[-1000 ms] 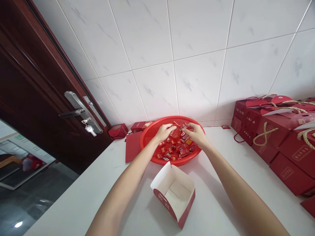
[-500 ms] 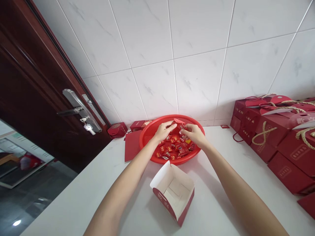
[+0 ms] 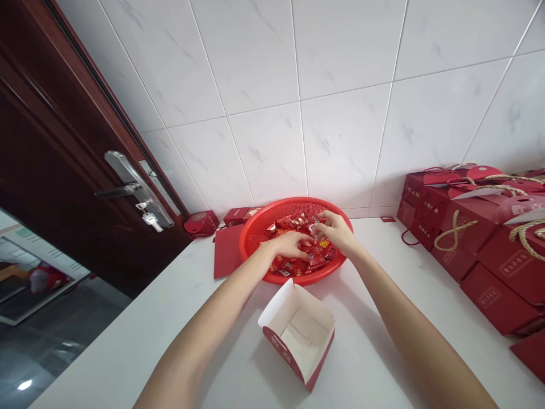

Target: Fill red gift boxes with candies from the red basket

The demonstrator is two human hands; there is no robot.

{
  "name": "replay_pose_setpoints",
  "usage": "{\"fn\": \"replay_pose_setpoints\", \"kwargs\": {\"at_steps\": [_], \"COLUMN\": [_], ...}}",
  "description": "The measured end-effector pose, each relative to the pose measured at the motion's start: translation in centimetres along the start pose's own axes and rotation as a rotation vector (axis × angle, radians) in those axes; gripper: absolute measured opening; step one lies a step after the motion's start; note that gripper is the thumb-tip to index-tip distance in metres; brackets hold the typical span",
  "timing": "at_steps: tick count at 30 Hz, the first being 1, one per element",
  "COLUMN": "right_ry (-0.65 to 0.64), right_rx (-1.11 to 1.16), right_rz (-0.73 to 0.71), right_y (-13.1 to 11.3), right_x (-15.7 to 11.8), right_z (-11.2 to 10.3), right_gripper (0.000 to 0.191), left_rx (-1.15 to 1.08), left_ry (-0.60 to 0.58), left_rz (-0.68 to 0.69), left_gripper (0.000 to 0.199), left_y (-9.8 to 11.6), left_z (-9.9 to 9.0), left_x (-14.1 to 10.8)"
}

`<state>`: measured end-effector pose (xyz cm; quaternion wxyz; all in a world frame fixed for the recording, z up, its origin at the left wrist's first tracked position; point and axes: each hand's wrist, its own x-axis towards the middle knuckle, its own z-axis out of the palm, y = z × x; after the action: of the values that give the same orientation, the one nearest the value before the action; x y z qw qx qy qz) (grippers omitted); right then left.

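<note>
Red basket (image 3: pixel 252 230) of wrapped sweets (image 3: pixel 315 259) on a white table (image 3: pixel 145 335).
The left hand (image 3: pixel 289 245) reaches among the sweets, grip indiscernible; the right hand (image 3: pixel 335 232), apart, pinches a small packet (image 3: pixel 315 220). Nearer, an open box (image 3: pixel 298 335) shows its white interior; red boxes (image 3: pixel 496 298) stand at right, a tiled wall (image 3: pixel 340 136) behind, a dark door (image 3: pixel 63 142) at left.

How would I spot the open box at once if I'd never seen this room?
Start at the tiled wall and drop to the white table against it, where a red mesh basket holds small red packets. The open box sits just on the near side of that basket. Unlike the red boxes stacked at the right, its top gapes, showing a white inside.
</note>
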<state>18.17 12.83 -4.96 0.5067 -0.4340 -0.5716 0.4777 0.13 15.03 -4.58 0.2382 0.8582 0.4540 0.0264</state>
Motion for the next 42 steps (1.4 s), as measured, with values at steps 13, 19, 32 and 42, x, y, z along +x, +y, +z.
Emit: {"fn": "replay_pose_setpoints", "kwargs": {"at_steps": [13, 19, 32, 42], "right_ry": [-0.004, -0.005, -0.066, -0.078], "right_rx": [-0.085, -0.055, -0.003, -0.114], "right_rz": [-0.104, -0.107, -0.082, 0.004], "right_y": [0.5, 0.4, 0.5, 0.4], "right_x": [0.1, 0.2, 0.3, 0.2], "right_z": [-0.4, -0.3, -0.5, -0.3], "right_gripper": [0.025, 0.027, 0.023, 0.014], "left_rx": [0.029, -0.123, -0.479, -0.565], "left_ry": [0.236, 0.417, 0.515, 0.470], "left_rz": [-0.050, -0.073, 0.170, 0.064], "left_gripper": [0.015, 0.027, 0.054, 0.076], "left_y": [0.0, -1.8, -0.9, -0.9], "left_z": [0.2, -1.2, -0.8, 0.0], "left_x": [0.6, 0.2, 0.2, 0.8]}}
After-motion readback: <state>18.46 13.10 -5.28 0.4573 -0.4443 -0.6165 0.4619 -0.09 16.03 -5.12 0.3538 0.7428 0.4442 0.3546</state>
